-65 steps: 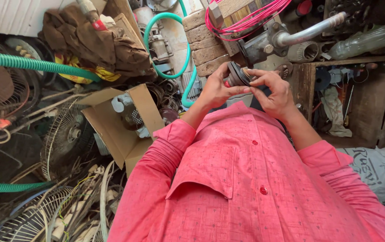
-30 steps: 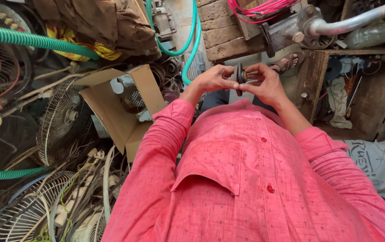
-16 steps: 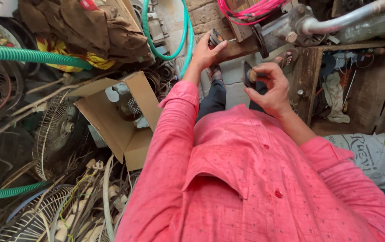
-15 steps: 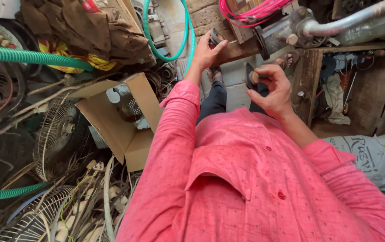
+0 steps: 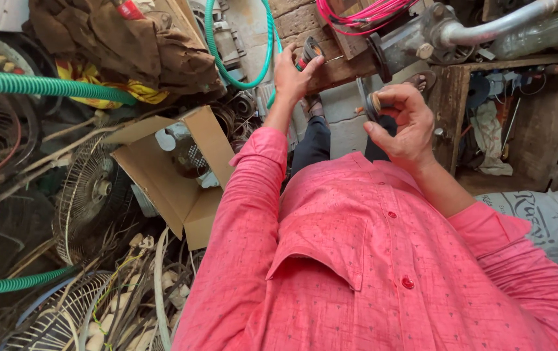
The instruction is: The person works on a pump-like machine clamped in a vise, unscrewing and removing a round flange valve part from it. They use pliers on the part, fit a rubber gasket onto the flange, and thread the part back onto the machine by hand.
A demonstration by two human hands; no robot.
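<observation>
My left hand (image 5: 292,75) is stretched out ahead and closes on a small tool with a red and black handle (image 5: 309,51) lying on a wooden ledge (image 5: 344,65). My right hand (image 5: 403,127) stays closer to my chest and pinches a small dark round part (image 5: 372,104) with a brass-coloured centre between thumb and fingers. My pink shirt fills the lower part of the view. My dark trousers and sandalled feet show between the two arms.
An open cardboard box (image 5: 175,175) with a metal part inside stands at the left. Fan guards (image 5: 87,195), green hoses (image 5: 38,84) and cables crowd the left side. A metal pump with a pipe (image 5: 422,32) and pink wire (image 5: 357,10) sit ahead; a white sack (image 5: 545,221) lies at the right.
Both hands held the round part together before. They have parted: my left hand reached forward to the tool on the ledge, while my right hand kept the part.
</observation>
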